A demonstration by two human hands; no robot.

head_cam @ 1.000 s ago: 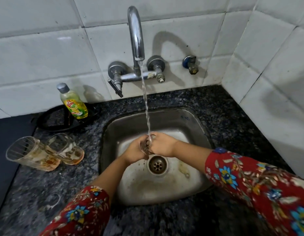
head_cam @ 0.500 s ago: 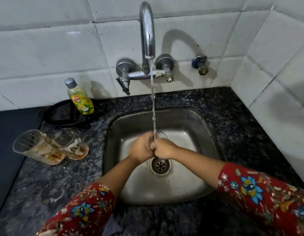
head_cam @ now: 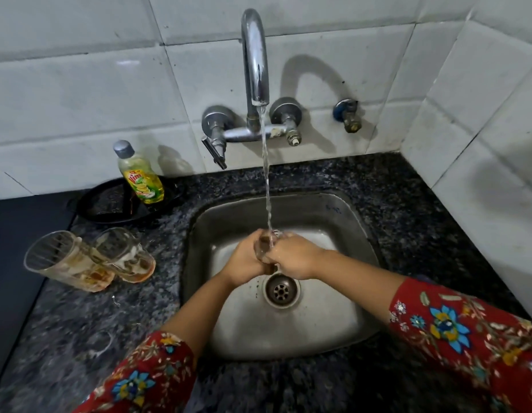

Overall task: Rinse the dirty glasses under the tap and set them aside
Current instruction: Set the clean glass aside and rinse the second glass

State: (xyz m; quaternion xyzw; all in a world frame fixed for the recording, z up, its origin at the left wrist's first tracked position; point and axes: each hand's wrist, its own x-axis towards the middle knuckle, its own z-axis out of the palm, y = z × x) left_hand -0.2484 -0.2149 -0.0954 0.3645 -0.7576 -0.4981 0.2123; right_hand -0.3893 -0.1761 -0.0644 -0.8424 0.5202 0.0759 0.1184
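Both hands' grip (head_cam: 269, 257): one glass (head_cam: 266, 244); two dirty glasses (head_cam: 89, 260) aside

Yellow-green dish soap bottle (head_cam: 140, 177) well left of the hands, leaning in a black tray (head_cam: 100, 210), blue-capped wall valve (head_cam: 348, 113) up and right of them, speckled dark countertop (head_cam: 407, 204) around

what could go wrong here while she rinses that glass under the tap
1. The small clear glass is wet and clasped between the left hand and right hand; it could slip and hit the steel sink.
2. Two dirty clear glasses stand close together on the dark granite counter; reaching for one might knock the other.
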